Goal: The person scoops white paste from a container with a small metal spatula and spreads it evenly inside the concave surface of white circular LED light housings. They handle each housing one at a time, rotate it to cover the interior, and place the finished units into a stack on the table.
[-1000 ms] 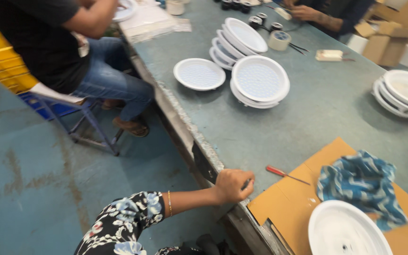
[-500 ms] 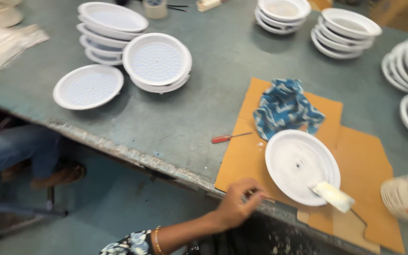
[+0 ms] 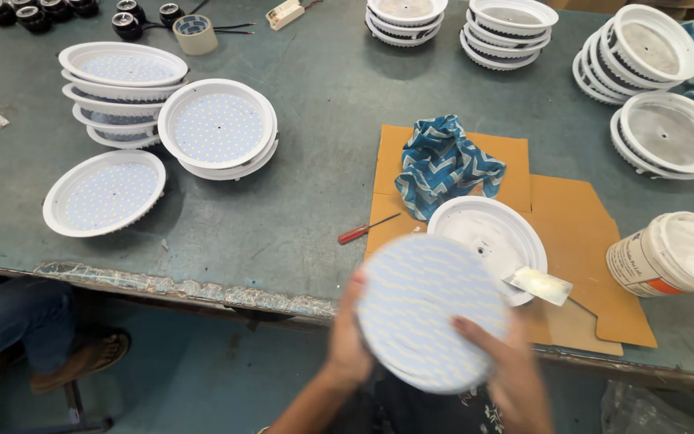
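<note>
I see both hands gripping a round white LED disc (image 3: 431,312) by its edges, left hand (image 3: 349,337) and right hand (image 3: 508,366), held below the surface (image 3: 315,120) edge. Just beyond it a white housing (image 3: 487,237) lies on cardboard (image 3: 580,241), a putty knife (image 3: 541,284) resting on its rim

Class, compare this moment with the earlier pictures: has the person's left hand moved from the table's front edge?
Yes. The left hand has left the table edge and now sits below it, towards the person, gripping the left rim of a round white disc.
</note>
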The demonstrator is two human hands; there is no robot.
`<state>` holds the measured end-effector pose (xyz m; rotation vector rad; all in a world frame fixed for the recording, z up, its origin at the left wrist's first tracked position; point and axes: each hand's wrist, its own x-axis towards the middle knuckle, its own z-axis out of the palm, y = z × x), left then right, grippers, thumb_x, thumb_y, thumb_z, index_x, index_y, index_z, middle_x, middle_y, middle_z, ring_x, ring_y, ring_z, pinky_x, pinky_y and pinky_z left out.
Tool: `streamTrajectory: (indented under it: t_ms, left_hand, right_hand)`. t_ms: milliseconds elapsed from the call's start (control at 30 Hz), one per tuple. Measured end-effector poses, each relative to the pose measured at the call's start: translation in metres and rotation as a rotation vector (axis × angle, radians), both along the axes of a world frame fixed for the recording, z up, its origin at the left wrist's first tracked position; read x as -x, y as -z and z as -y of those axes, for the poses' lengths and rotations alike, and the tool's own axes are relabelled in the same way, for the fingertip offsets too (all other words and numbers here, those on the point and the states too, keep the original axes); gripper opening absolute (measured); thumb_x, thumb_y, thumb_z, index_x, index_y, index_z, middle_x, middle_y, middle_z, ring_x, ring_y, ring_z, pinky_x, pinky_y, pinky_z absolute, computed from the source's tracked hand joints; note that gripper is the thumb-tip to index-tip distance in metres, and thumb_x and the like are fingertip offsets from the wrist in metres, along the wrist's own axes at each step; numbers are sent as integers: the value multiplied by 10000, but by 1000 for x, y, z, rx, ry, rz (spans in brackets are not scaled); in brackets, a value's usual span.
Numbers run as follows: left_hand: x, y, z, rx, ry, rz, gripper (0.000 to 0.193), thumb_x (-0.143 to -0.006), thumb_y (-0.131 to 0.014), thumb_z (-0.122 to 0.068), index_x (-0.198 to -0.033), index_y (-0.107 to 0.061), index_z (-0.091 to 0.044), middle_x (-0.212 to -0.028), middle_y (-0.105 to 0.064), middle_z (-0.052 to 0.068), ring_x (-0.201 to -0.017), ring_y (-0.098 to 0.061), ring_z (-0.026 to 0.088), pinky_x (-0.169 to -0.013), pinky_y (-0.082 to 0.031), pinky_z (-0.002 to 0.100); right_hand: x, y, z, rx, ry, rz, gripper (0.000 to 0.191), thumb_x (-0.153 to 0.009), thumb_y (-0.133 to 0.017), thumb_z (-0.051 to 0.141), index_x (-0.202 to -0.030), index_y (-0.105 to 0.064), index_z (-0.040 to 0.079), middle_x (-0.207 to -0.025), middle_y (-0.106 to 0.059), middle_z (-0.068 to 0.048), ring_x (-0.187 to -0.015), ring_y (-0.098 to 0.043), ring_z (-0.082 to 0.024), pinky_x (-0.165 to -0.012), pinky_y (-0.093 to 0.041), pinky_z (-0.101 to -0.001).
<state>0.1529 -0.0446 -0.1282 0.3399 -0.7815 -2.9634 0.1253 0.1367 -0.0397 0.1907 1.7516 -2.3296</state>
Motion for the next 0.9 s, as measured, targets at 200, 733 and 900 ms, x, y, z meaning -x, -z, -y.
streamTrajectory:
  t_ms: [200, 733, 900]
  left_hand:
    - [11, 26, 60, 251, -332, 86, 504, -1031, -514, -362, -1335, -569, 36, -1295, -643, 147, -1189, -615, 227, -1023, -483, 367]
    - [101, 72, 87, 796, -538, -80, 566, -1091, -359, -385, -1377, -557, 62, -1320, -642, 161, -1241, -592, 230, -1089, -429, 345]
    - [106, 87, 85, 1132, -660, -54, 541, -1107, -405, -371, -1348, -599, 73, -1303, -642, 176, -1229, -583, 240, -1075, -426, 347]
  right_hand:
    - [34, 109, 47, -18, -221, 28, 685, -773, -806, 177, -1348, -537, -80, -1199, -713, -212, -1093, -699, -247, -974, -541, -369]
    - [133, 149, 95, -542, -79, -357, 630, -1073, -461, 479, -1239, -664, -94, -1197, -554, -229, -1112, -582, -257, -997, -435, -363]
    - [141, 146, 100, -521, -102, -355, 618, -1049, -465, 491, -1143, -688, -78, -1065, -633, -204, -1017, -610, -256, -946, -462, -353]
